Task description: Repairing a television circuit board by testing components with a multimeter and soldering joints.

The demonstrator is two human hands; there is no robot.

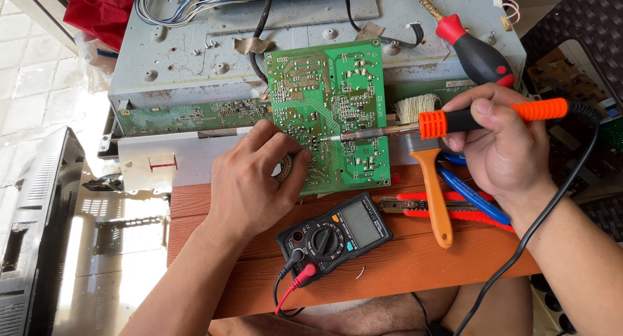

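On the wooden bench (402, 271) we logged a green circuit board (331, 109), our left hand (250, 180) curled at its lower edge, apparently pinching a solder coil (285, 169), our right hand (503, 138) closed around a soldering iron (454, 122), tip on the board, multimeter (337, 231) nearby.

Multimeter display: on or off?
Cannot tell for sure. The multimeter lies face up on the wooden table, its grey screen shows no readable digits; red and black leads are plugged in. Dial position unclear.
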